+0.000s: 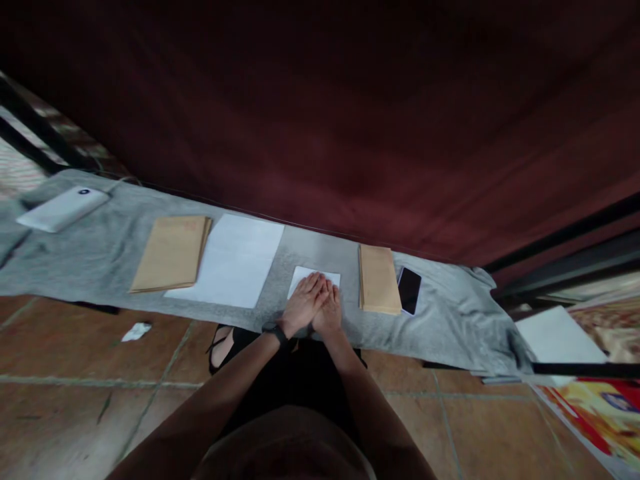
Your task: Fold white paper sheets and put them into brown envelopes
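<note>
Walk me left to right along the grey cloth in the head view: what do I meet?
White rectangular device, left brown paper stack, large white paper sheet, small white paper rectangle beneath the left hand and right hand, right brown paper stack, dark-screened rectangular phone.

Homelike room, tiled floor (75, 347), maroon curtain (320, 120)
</note>
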{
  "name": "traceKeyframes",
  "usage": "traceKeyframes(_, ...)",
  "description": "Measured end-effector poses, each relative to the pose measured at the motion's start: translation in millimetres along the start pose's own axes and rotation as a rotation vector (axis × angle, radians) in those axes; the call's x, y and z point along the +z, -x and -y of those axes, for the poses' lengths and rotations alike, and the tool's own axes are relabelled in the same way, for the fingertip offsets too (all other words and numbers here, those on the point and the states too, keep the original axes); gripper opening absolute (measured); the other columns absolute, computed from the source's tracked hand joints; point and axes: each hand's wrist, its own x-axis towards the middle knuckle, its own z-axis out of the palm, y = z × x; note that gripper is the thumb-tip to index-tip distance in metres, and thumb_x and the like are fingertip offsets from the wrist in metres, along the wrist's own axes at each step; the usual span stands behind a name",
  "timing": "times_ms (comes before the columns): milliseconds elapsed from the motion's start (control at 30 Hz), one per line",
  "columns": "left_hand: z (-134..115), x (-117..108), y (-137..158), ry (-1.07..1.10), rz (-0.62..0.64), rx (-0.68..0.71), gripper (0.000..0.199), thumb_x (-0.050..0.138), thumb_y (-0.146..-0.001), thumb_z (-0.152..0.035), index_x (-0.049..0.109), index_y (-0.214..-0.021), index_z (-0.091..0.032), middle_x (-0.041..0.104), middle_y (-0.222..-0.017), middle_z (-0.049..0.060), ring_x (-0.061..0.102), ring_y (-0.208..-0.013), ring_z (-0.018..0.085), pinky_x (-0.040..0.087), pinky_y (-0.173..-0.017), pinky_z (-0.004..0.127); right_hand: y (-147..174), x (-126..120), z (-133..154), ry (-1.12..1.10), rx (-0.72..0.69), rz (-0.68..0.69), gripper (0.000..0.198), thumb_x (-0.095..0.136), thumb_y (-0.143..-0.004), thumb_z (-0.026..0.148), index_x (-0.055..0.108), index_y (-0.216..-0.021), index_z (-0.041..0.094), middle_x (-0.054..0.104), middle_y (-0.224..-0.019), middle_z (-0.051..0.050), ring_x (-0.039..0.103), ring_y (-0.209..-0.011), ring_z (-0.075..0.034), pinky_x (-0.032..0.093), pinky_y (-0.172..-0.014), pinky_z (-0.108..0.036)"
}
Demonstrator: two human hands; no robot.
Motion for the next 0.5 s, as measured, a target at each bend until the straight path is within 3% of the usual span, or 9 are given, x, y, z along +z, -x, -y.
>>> traceKeyframes(267,24,2,3,-0.130,0.029,-0.011,0.061,0.025,-0.105,-0.047,0.038,-0.154,-0.015,0.037,-0.161,0.009,0.023,-0.153,0.021,0.014,-0.126,0.044,-1,-3,2,-0.032,0.124,-0.002,0.055,0.023,-0.105,0.027,0.024,-0.159,0.019,0.026,-0.166,-0.006,0.023,-0.153,-0.019,0.017,-0.125,-0.043)
traceKeyframes(500,29,-2,12,-0.189,0.031,-0.012,0.058,0.032,-0.103,-0.045,0.040,-0.154,-0.017,0.032,-0.163,0.012,0.023,-0.153,0.026,0.012,-0.126,0.050,7,2,-10,-0.014,0.117,-0.125,0.056,0.031,-0.104,0.030,0.032,-0.157,0.013,0.032,-0.163,-0.013,0.029,-0.151,-0.025,0.020,-0.123,-0.047)
